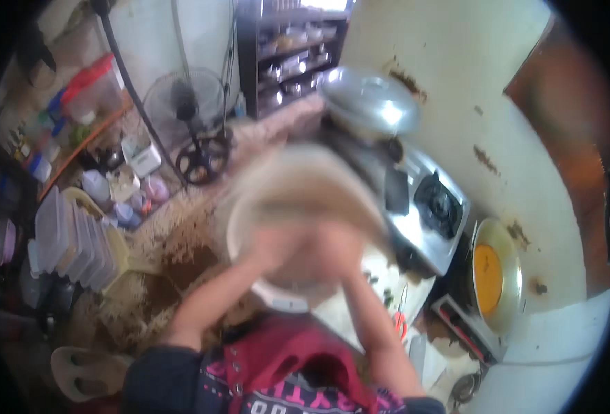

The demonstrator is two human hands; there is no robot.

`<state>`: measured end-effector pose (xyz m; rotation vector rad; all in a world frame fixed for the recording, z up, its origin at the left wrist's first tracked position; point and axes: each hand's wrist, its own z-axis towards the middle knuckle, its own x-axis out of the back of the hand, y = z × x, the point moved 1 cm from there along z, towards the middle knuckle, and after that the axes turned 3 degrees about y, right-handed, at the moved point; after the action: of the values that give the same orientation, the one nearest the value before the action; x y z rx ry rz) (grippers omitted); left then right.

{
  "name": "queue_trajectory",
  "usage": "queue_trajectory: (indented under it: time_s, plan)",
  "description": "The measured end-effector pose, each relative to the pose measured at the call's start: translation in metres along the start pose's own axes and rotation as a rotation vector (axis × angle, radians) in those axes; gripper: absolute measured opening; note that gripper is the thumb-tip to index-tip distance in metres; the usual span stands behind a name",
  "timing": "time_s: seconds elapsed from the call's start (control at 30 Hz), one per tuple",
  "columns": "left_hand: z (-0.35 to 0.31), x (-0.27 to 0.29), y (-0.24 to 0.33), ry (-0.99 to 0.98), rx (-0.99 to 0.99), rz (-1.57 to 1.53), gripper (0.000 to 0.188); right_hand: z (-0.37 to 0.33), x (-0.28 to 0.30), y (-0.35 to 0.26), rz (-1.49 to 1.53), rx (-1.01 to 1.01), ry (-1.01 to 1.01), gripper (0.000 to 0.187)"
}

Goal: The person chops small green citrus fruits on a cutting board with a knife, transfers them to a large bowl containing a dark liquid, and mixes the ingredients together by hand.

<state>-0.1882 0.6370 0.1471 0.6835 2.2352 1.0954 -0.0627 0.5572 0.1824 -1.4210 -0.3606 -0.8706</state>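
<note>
White tub (267, 295) under L+R hands (275, 248) (336, 250)

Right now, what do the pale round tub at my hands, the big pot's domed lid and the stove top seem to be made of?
Tub: perhaps plastic, whitish and dull, though blur leaves that open. Lid: probably aluminium or steel, shiny, from its silvery colour and bright highlights. Stove top: smooth metal, maybe stainless steel, judging by its silver sheen.
</note>
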Motion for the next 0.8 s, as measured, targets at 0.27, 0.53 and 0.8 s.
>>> queue_trajectory:
  time_s: [0.27,0.53,0.8]
  plan:
    - [0.012,0.029,-0.003,0.095,0.278,-0.342,0.017,-0.010,0.023,0.006,-0.343,-0.117,0.028,0.013]
    - [0.009,0.027,-0.017,0.024,0.209,-0.412,0.016,-0.020,0.022,-0.009,-0.508,-0.098,0.105,0.015]
    - [0.007,0.019,0.011,-0.102,0.214,-0.349,0.019,0.007,0.011,0.032,0.666,-0.643,-0.008,0.018]
